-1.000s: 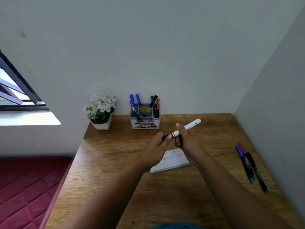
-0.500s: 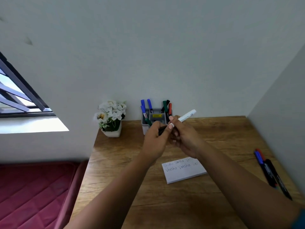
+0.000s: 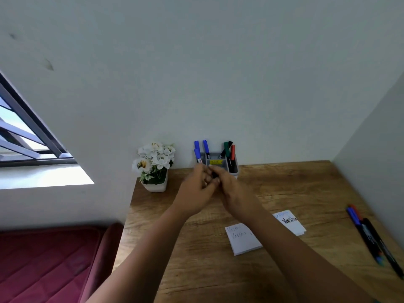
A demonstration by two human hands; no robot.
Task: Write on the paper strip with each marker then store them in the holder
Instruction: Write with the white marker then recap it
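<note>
Both my hands meet just in front of the grey holder (image 3: 234,172) at the back of the wooden desk. My left hand (image 3: 196,191) and my right hand (image 3: 235,193) pinch a white marker with a dark cap (image 3: 215,175); only a small dark part shows between the blurred fingers. The holder carries blue markers (image 3: 205,146) on its left side and green (image 3: 226,148), red (image 3: 233,152) and black ones on its right. A white paper pad (image 3: 242,240) with handwriting lies under my right forearm, its far end (image 3: 291,223) showing beyond the arm.
Three markers (image 3: 369,235) lie together near the desk's right edge, beside the side wall. A white pot of white flowers (image 3: 155,167) stands left of the holder. A red mattress (image 3: 48,263) sits below the desk's left edge, under a window (image 3: 26,136).
Both hands have carried the marker forward from above the paper to the holder's front. The marker's white body, clearly visible before, is now mostly hidden by the fingers. The view has tilted.
</note>
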